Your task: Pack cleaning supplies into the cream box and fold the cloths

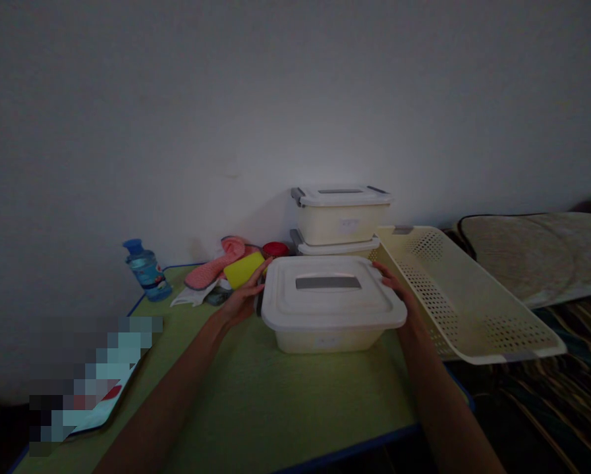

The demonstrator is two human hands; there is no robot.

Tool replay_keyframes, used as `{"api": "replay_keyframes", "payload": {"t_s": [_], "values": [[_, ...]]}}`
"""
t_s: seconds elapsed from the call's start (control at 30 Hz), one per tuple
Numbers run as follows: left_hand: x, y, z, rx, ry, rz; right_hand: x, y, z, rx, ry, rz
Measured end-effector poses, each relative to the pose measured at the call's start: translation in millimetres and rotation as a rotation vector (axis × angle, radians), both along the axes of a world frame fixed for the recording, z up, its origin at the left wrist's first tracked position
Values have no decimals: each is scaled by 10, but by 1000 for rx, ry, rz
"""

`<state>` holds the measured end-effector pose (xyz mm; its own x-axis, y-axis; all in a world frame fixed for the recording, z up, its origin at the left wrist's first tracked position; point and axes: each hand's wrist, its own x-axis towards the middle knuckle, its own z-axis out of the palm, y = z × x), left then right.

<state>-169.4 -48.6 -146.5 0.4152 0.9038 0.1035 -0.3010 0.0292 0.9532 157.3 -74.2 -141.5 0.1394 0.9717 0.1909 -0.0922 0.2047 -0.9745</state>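
A cream plastic storage box (332, 340) with a white lid (319, 303) and a grey lid handle is in front of me, above or on the green table. My left hand (246, 295) grips its left side, with the fingers along the lid's edge and a dark clip beside them. On the opposite side my right hand (398, 286) holds the lid's edge, its fingertips showing at the far right corner. Much of both palms is hidden. Directly behind stand two similar boxes, the upper one (339, 224) stacked on the lower one (335, 249).
A perforated cream basket (443, 289) extends past the right of the green table (255, 408). Behind my left hand lie a pink cloth (211, 271), a yellow item (243, 268) and a red round item (275, 249). A blue-capped bottle (147, 271) and a partly blurred screen (95, 411) are left.
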Motion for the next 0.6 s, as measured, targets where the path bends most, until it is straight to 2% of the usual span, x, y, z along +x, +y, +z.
{"api": "replay_keyframes", "payload": {"t_s": [0.13, 0.27, 0.37, 0.47, 0.6], "values": [[-33, 38, -19, -11, 5, -34, -25, -18, 31, 8, 17, 27], [-132, 78, 41, 48, 89, -64, -13, -21, 76, -42, 62, 39], [-222, 81, 150, 155, 221, -49, 20, -11, 90, -100, 81, 2], [-251, 40, 297, 238, 362, -38, 27, -18, 94, -93, 70, -29], [-183, -35, 439, 324, 404, -14, -2, -45, 95, -48, 66, -58]]}}
